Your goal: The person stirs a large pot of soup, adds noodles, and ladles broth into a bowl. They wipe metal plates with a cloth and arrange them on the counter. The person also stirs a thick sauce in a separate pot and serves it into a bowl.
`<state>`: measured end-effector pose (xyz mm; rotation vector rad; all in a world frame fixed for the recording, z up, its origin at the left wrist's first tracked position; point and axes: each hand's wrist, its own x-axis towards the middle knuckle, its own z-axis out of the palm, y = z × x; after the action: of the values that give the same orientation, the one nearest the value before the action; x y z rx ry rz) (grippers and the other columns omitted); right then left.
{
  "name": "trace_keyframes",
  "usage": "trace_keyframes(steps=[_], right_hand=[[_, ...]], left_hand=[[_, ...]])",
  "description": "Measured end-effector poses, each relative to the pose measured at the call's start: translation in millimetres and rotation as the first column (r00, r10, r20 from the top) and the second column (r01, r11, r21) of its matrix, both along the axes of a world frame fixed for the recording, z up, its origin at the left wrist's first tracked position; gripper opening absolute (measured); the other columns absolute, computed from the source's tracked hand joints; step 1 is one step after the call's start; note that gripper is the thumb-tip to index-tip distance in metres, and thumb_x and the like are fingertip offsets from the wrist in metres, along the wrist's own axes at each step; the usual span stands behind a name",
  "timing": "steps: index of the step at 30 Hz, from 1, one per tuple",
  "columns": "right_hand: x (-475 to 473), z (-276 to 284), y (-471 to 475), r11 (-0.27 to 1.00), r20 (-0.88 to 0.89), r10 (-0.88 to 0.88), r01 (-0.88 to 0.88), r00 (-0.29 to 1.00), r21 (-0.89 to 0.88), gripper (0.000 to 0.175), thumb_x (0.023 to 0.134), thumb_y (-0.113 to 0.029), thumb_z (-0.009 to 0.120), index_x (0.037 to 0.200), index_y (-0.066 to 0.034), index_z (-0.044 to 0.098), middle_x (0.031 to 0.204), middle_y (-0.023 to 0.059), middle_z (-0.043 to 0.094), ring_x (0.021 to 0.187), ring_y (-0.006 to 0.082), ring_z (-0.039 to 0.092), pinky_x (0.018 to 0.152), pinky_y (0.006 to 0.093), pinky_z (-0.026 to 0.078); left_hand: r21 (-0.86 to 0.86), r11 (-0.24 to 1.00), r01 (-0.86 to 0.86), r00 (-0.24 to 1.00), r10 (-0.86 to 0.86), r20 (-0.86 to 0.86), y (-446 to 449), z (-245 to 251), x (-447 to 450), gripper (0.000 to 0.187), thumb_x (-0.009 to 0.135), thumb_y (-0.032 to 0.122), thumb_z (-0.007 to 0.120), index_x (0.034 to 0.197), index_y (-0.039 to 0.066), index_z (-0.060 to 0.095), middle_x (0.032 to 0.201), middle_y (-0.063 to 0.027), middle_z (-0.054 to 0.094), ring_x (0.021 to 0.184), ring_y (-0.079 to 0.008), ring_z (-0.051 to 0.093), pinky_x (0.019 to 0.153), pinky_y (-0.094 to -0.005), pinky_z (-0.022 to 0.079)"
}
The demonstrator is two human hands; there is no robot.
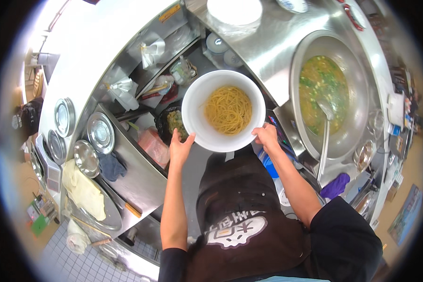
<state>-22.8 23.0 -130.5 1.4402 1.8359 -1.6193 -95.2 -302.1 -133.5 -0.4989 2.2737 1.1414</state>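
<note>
A large white bowl with a mound of yellow noodles inside is in front of my apron. My right hand grips its lower right rim between thumb and fingers. At the lower left edge, my left hand has its fingers apart, the thumb at the rim; whether it bears any of the bowl's weight I cannot tell. To the right, a big metal wok contains yellowish soup with chopped greens, and a metal ladle rests in it.
Steel plates, a dark blue cloth and a tray with pale dough sheets lie on the left counter. Near the tray is a knife with a wooden handle. A purple cloth lies below the wok. Open shelves hold bagged items.
</note>
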Motion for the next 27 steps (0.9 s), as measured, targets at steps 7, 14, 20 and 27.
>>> trace_keyframes(steps=[7, 14, 20, 27], right_hand=[[66.3, 122.9, -12.2, 0.999, -0.129, 0.033, -0.037, 0.991, -0.024, 0.028, 0.074, -0.014, 0.072, 0.095, 0.0046, 0.069, 0.079, 0.0112, 0.07, 0.063, 0.0174, 0.064, 0.054, 0.0322, 0.052], [88.2, 194.8, 21.7, 0.462, 0.448, 0.573, -0.722, 0.686, 0.515, 0.045, 0.084, -0.041, 0.066, 0.107, -0.0023, 0.073, 0.093, 0.0243, 0.073, 0.084, 0.0385, 0.072, 0.078, 0.0475, 0.057], [15.8, 163.3, -75.0, 0.127, -0.079, 0.991, -0.623, 0.103, 0.772, 0.069, 0.076, -0.037, 0.082, 0.137, -0.0125, 0.061, 0.137, 0.0209, 0.059, 0.127, 0.0428, 0.055, 0.103, 0.057, 0.046], [-61.0, 78.3, -80.8, -0.27, 0.222, 0.963, -0.565, -0.153, 0.78, 0.089, 0.072, -0.027, 0.086, 0.151, -0.019, 0.046, 0.16, 0.0162, 0.03, 0.141, 0.0493, 0.036, 0.106, 0.0667, 0.039]], left_hand=[[0.523, 0.833, -0.179, 0.983, 0.176, 0.056, -2.2, 103.9, 33.5, 0.048, 0.086, 0.026, 0.074, 0.119, -0.005, 0.058, 0.108, -0.0123, 0.067, 0.092, -0.018, 0.066, 0.08, -0.0314, 0.054], [-0.017, 0.981, 0.194, 0.945, -0.191, -0.264, 45.0, 205.3, 27.6, 0.044, 0.078, 0.026, 0.069, 0.105, -0.008, 0.059, 0.094, -0.027, 0.07, 0.089, -0.0385, 0.069, 0.086, -0.0447, 0.052], [-0.257, 0.931, 0.26, 0.914, -0.322, -0.245, 76.2, 256.6, 49.3, 0.044, 0.075, 0.025, 0.069, 0.104, -0.007, 0.06, 0.092, -0.0275, 0.07, 0.089, -0.0404, 0.069, 0.085, -0.0465, 0.052], [-0.141, 0.986, 0.088, 0.944, -0.128, -0.303, 102.2, 293.2, 90.5, 0.036, 0.076, 0.016, 0.071, 0.103, -0.005, 0.061, 0.084, -0.0168, 0.068, 0.075, -0.027, 0.066, 0.075, -0.0381, 0.053]])
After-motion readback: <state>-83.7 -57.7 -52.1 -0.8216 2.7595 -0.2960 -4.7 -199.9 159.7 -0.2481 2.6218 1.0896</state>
